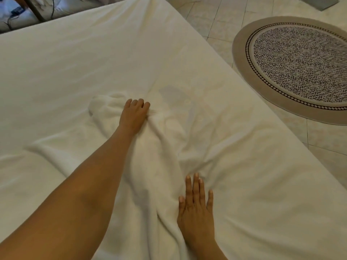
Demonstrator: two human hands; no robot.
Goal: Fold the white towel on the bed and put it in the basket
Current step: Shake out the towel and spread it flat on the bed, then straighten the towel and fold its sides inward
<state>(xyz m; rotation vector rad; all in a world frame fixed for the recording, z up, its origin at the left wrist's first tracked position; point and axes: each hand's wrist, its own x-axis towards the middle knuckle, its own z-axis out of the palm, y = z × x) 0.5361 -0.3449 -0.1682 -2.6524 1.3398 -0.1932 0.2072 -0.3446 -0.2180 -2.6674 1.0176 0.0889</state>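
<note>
A white towel [154, 166] lies rumpled in long folds on the white bed [75, 62], running from the near edge toward the middle. My left hand [134, 115] reaches out over its far end, fingers curled into the cloth, gripping a bunch of it. My right hand [196, 209] lies flat on the towel's near right side, fingers straight and pressing down. No basket is in view.
The bed's right edge runs diagonally from top centre to lower right. Beyond it is a tiled floor with a round patterned rug [298, 68]. At the top left, past the bed, are cables and a dark pole [35, 10].
</note>
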